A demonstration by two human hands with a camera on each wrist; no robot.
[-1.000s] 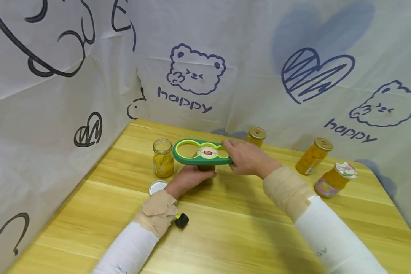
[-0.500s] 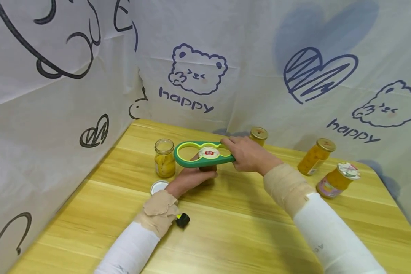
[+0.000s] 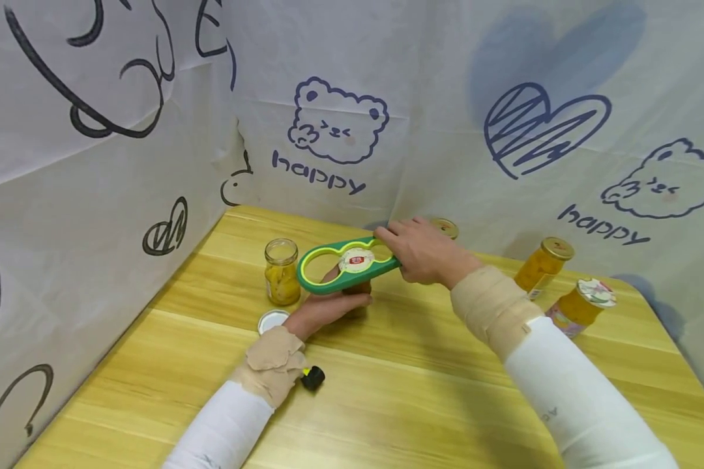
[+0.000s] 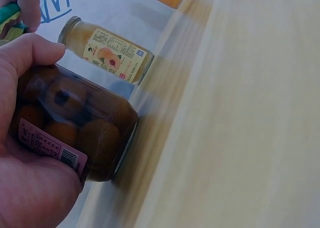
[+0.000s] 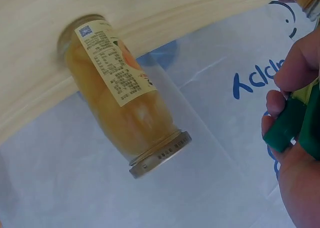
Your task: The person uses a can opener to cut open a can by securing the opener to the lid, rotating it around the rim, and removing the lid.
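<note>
My left hand (image 3: 328, 307) grips a glass jar (image 4: 75, 123) of dark round fruit with a pink label, its base at the wooden table. Around the jar's printed lid (image 3: 356, 260) sits the middle ring of a green and yellow jar opener (image 3: 346, 282). My right hand (image 3: 425, 254) holds the opener's right end, fingers wrapped over it; its larger ring points left and toward me. Left of my left hand stands a lidless jar (image 3: 282, 283) of yellow fruit, and a white lid (image 3: 272, 320) lies beside my left wrist.
Behind my right hand stands a jar of pale yellow fruit (image 5: 115, 97), capped in metal. Farther right are two more capped jars, one of orange fruit (image 3: 541, 268) and one with a patterned lid (image 3: 577, 307). White sheets with drawings wall the table's back and left.
The opener has turned about the lid: its right end swung away from me, its left end nearer. My right hand rose with it and now covers more of the back jar. My left hand stays put.
</note>
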